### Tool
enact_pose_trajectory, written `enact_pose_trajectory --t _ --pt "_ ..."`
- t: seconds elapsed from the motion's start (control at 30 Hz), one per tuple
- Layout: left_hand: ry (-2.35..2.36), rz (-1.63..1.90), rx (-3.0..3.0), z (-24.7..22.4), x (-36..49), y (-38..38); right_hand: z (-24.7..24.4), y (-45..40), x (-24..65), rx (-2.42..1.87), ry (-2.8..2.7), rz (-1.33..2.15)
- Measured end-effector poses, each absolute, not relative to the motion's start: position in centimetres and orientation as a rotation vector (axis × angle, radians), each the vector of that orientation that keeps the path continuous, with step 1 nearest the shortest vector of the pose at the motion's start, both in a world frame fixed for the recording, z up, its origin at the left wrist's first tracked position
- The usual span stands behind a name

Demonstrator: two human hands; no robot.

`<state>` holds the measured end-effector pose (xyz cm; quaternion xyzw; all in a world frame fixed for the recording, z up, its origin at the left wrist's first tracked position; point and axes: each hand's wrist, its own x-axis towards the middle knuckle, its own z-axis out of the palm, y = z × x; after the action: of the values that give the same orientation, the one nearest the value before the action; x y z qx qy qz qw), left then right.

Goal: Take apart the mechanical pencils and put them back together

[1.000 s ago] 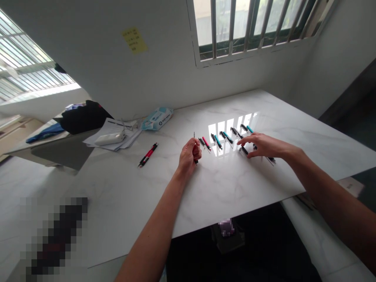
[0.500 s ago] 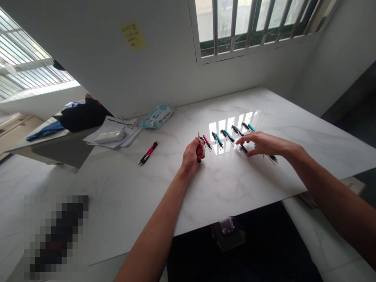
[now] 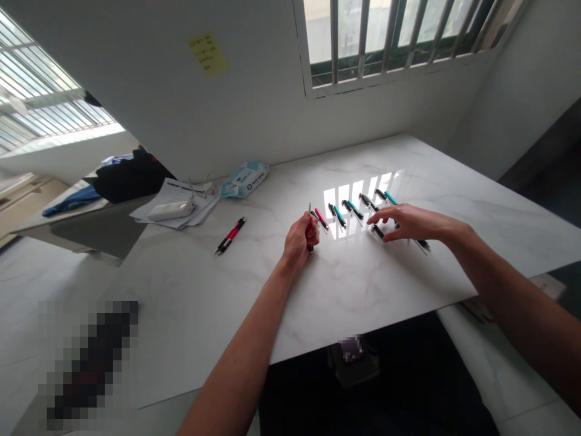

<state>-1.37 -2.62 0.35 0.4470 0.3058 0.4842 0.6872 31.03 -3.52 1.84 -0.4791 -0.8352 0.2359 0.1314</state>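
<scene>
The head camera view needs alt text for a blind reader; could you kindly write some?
A person's left hand grips a slim dark pen above a white marble table, while the right hand spreads over a row of slim black, red and teal pens. Two red-and-black pens lie to the left.

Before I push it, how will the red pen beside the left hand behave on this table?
The red pen looks slim and round, so it would probably roll if pushed sideways. The polished marble table looks slick, so it may also slide easily. It seems stiff and light.
</scene>
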Motion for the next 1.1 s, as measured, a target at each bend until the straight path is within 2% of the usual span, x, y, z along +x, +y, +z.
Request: enact_pose_trajectory --t 0.23,0.4,0.7,1.1 --pt "0.679 1.092 0.984 0.2 -1.3 -2.4 3.0 -3.3 30.9 -1.382 -2.42 0.635" --pt "0.656 1.083 1.008 0.1 -1.1 -2.4 4.3 -2.9 26.4 -1.274 -2.198 0.529" --pt "0.691 1.155 0.968 0.5 -1.2 -2.4 4.1 0.5 15.4 -0.939 -1.977 0.743" --pt "0.713 1.167 0.997 0.6 -1.1 -2.4 1.2 -0.4 13.7 -0.733 -1.507 1.103"
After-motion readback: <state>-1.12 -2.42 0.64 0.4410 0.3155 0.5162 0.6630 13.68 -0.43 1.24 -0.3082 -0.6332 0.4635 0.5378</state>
